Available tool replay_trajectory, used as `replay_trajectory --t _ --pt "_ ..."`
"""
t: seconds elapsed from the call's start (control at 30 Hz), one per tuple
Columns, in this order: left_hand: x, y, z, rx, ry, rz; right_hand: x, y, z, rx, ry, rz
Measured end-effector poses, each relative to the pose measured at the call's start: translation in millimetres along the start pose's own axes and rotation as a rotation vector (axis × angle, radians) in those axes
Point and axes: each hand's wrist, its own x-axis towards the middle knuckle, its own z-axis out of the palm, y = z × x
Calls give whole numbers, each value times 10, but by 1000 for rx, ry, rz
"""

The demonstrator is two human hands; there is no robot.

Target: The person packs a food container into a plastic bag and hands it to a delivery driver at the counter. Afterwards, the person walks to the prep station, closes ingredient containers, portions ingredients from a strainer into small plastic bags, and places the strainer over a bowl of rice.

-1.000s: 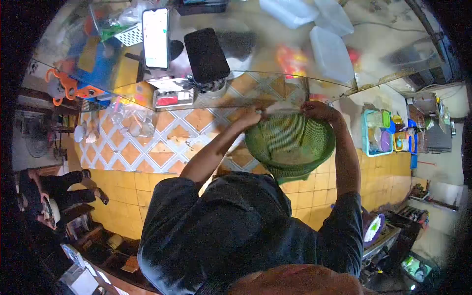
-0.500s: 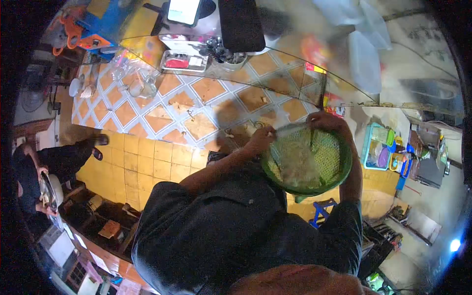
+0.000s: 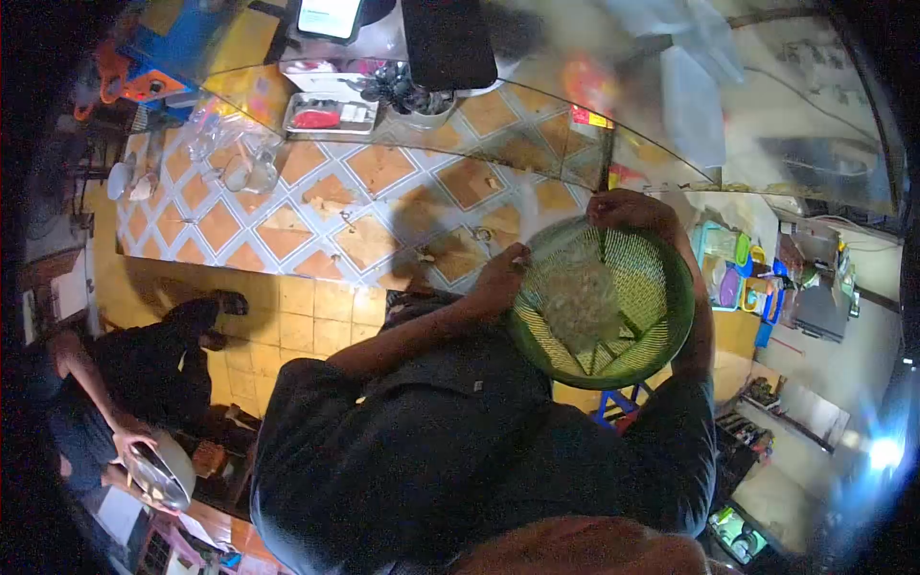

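A round green plastic basket [image 3: 661, 287] with mesh walls is held tilted in front of my body, its inside turned toward me. Loose, pale brownish bits [image 3: 579, 305] lie in it, too blurred to name. My left hand [image 3: 502, 278] is closed at the basket's left rim. At the far rim, my right hand [image 3: 630, 211] is closed on the edge, with that forearm passing along the right side. The tiled counter [image 3: 379, 172], with small scraps scattered on it, lies just beyond the basket.
On the counter stand a glass mug [image 3: 251, 172], a metal tray [image 3: 331, 115] and a container of dark utensils [image 3: 422, 107]. A glass pane crosses behind. At left, another person holds a metal bowl [image 3: 165, 474]. A blue stool [image 3: 618, 407] is below the basket; a crate [image 3: 714, 264] sits right.
The basket has tilted further toward me, and its contents look less smeared. The view has shifted slightly. At left, the other person has come nearer with the bowl.
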Motion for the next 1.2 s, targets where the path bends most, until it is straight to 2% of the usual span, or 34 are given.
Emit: replay_trajectory --t 0.07,0.13,0.17,0.23,0.27,0.3,0.33,0.43,0.47,0.5,0.53,0.57,0.6,0.63,0.67,0.7,0.77,0.8,0.87,0.9,0.97,1.0,1.13,1.17,1.2 --pt "37 36 -70 -24 -13 -75 70 288 20 35 -26 -24" --pt "175 -9 -174 33 -222 -88 58 350 33 76 -32 -57" --pt "188 108 -193 33 -221 -76 32 244 -21 90 -27 -59" --pt "-6 406 -187 85 -86 33 51 367 -47 115 -39 -46" --pt "43 279 -155 82 -85 30 146 645 -78 7 -7 -138" --pt "110 25 -109 39 -86 121 188 825 -55 -91 34 -231" --pt "144 -175 -64 -6 -90 214 155 780 -37 -81 43 -230" --pt "56 -317 157 38 -18 228 90 499 -165 -4 -95 -104" --pt "111 -403 192 41 -3 232 87 491 -177 -125 -94 -26" --pt "205 -534 167 12 -81 148 115 484 -182 -253 -89 37" --pt "318 -722 120 -12 -146 63 6 730 -112 -28 88 -407" --pt "380 -1171 335 -516 -217 -6 160 566 -151 -407 -65 48" --pt "433 -1149 409 -1024 -284 -53 107 563 -185 -277 -75 66" --pt "479 -1166 423 -781 -101 274 64 584 -172 -179 -56 66" --pt "471 -827 318 -516 82 567 33 542 -199 -111 -46 71" --pt "518 -843 308 -496 123 574 -3 546 -168 -64 -35 99" --pt "554 -929 303 283 -30 175 -48 579 -99 -1 -2 129" --pt "520 -900 251 292 -5 177 -56 574 -81 17 11 140" --pt "377 -801 212 116 -94 241 -97 570 -39 54 37 158" --pt "458 -975 223 115 -83 244 -96 547 -48 62 44 163" --pt "516 -1160 170 -211 -103 361 -75 550 -26 77 63 163" --pt "574 -1114 174 -213 -95 370 -66 538 -52 77 71 160" --pt "371 -461 105 9 -56 104 -92 529 -40 121 103 159" --pt "328 -399 70 71 -51 37 -103 545 -24 128 112 158" --pt "386 -699 216 74 -51 36 -99 561 -2 139 122 157"
